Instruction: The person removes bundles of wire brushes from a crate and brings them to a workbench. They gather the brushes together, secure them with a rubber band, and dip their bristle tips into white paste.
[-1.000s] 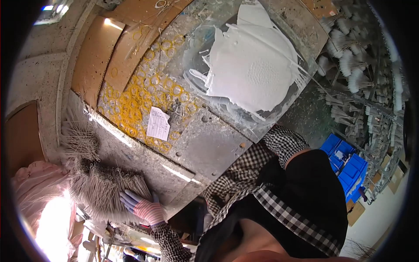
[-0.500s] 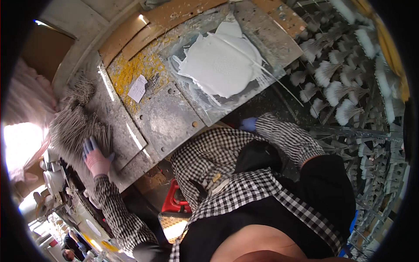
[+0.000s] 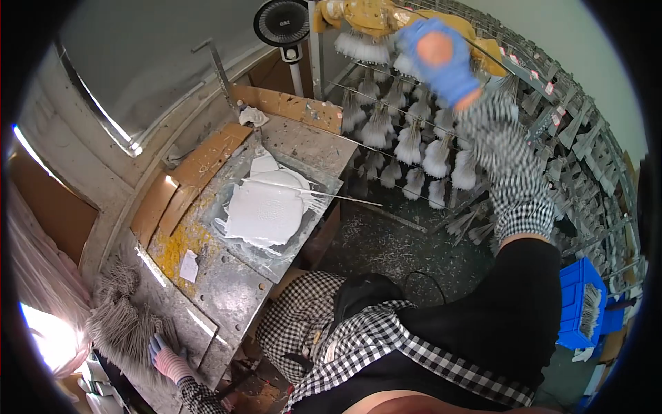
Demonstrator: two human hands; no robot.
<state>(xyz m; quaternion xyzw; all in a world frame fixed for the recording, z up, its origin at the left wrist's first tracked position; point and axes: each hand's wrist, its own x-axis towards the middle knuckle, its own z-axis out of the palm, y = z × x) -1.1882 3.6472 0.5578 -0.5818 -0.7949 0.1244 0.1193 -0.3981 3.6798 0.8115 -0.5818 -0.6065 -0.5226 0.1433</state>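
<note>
My left hand (image 3: 169, 360), in a pink and blue-grey glove, lies on the edge of a heap of thin grey bristly sticks (image 3: 131, 324) at the left end of the table. Its fingers are stretched over the sticks and do not wrap round any. High at the right, my right hand (image 3: 441, 61), in a blue glove, is raised by the top of a rack, in front of a yellow cloth (image 3: 376, 17). Motion blurs its fingers. A thin dark rod (image 3: 493, 55) runs by it; whether I grip the rod cannot be made out.
White paste (image 3: 265, 210) covers a plate on the metal table, with a thin stick (image 3: 331, 195) across it. White-tipped bristle tufts (image 3: 434, 157) hang on the rack. A fan (image 3: 281, 24) stands behind, a paper slip (image 3: 188, 266) on the table, a blue crate (image 3: 578, 303) at right.
My right hand has risen from beside the table to the rack's top. The view has swung toward the rack, bringing in the fan and blue crate. My left hand stays on the heap.
</note>
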